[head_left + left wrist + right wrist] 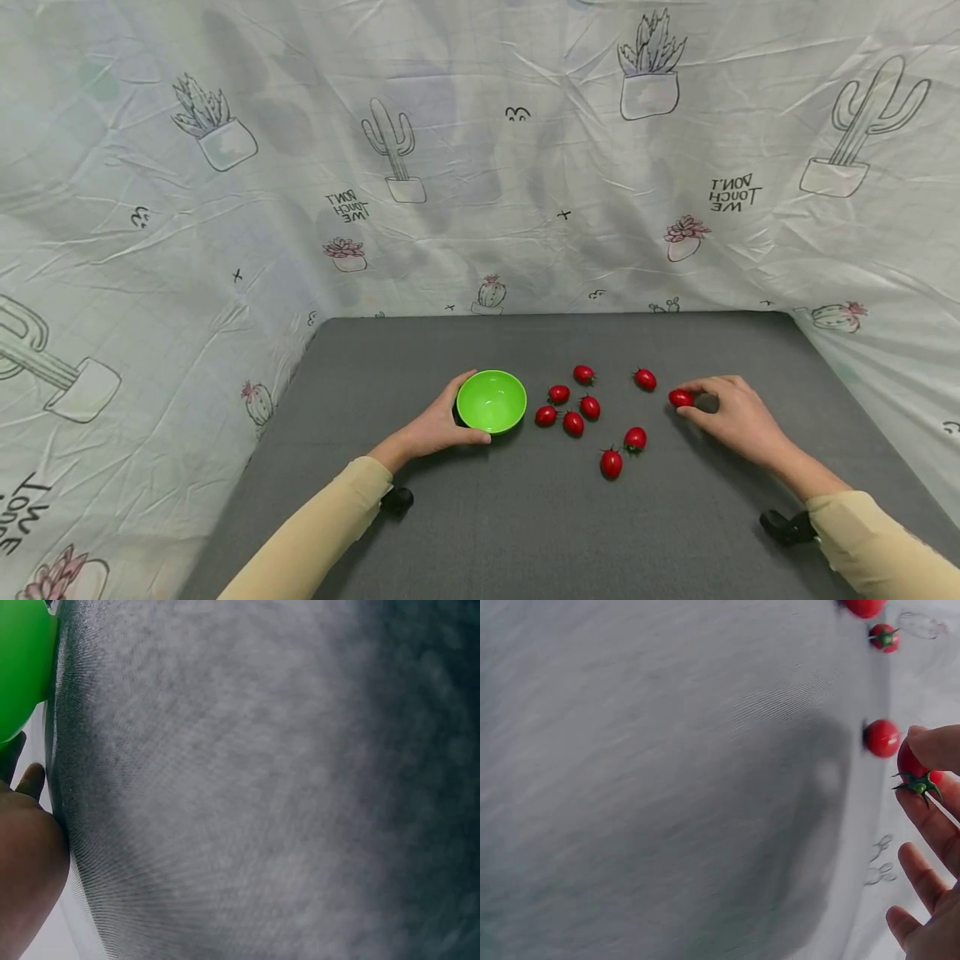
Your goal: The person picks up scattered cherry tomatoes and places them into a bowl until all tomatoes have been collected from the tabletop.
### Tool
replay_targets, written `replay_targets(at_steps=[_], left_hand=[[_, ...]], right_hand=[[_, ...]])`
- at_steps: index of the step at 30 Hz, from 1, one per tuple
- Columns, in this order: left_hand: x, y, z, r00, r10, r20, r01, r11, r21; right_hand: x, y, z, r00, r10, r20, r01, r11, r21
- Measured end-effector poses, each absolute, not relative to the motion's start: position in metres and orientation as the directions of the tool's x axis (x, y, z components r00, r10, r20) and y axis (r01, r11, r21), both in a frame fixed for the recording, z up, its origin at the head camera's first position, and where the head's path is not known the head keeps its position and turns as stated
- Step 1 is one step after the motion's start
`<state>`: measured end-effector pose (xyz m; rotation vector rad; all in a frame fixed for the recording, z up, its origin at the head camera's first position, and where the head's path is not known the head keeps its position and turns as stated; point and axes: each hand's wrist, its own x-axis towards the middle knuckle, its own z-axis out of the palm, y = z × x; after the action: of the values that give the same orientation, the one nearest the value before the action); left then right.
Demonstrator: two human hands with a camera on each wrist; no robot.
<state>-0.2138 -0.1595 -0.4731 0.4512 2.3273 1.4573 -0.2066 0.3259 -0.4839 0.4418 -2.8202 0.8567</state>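
A bright green bowl (492,402) stands upright on the grey table, its inside bare. My left hand (444,422) holds it from the left, thumb at the near side and fingers round the far side. In the left wrist view, part of the bowl (22,667) shows at the upper left edge. My right hand (738,421) pinches a cherry tomato (681,398) between thumb and fingertips. The right wrist view shows this tomato (913,769) with its green stem end, while the other fingers spread apart.
Several cherry tomatoes (573,423) lie in a loose group right of the bowl. Another tomato (644,380) lies nearer my right hand, and two more, one a tomato (611,463), lie toward the front. A cactus-print cloth (480,167) hangs behind the grey table (525,533).
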Motion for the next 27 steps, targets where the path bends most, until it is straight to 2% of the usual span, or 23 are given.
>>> replay_targets(at_steps=[10,17,27], left_hand=[[-0.229,-0.165,-0.504,-0.889,0.439,-0.13,0.089,0.445,0.891],[-0.228,-0.167,-0.505,-0.889,0.44,-0.131,0.101,0.466,0.879],[-0.227,-0.165,-0.503,-0.894,0.427,-0.137,0.098,0.485,0.869]], right_hand=[[-0.22,0.29,-0.454,-0.937,-0.262,0.231,-0.349,0.682,-0.643],[-0.234,0.257,-0.446,-0.937,-0.304,0.17,-0.326,0.592,-0.737],[-0.252,0.214,-0.435,-0.922,-0.37,0.117,-0.311,0.525,-0.792]])
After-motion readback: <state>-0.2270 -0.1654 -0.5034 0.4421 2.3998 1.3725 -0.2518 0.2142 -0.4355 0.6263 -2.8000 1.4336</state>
